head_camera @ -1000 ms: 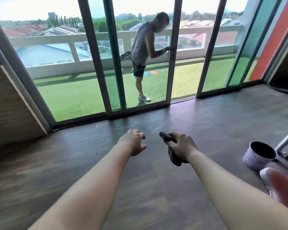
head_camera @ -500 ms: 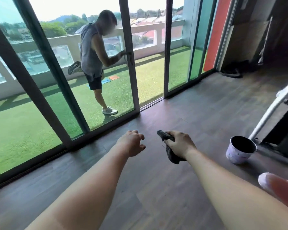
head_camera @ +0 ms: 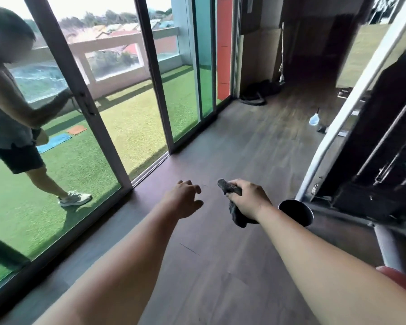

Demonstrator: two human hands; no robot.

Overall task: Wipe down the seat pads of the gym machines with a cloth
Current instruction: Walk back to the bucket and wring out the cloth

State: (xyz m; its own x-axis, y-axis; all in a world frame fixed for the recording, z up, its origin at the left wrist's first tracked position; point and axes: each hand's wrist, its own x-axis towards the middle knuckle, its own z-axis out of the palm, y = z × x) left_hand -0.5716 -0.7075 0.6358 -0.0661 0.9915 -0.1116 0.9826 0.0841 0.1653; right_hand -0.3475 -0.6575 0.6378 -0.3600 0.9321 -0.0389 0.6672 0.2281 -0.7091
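My right hand [head_camera: 250, 199] is closed around a dark grey cloth [head_camera: 236, 215], whose ends stick out above and below my fist. My left hand [head_camera: 183, 200] hovers beside it over the wooden floor, holding nothing, with the fingers loosely curled and apart. A black gym machine frame [head_camera: 373, 146] with a white slanted post [head_camera: 352, 109] stands at the right. No seat pad is visible.
A small bucket [head_camera: 298, 213] sits on the floor just right of my right wrist. Glass sliding doors [head_camera: 108, 127] run along the left, and a person [head_camera: 12, 127] stands outside on the green turf holding the door. Coiled ropes [head_camera: 256, 95] lie far ahead. Open wooden floor stretches forward.
My view has swung to the right, so the doors and the person slid left and the machine frame came into view. Both hands kept their pose, the cloth still in my right.
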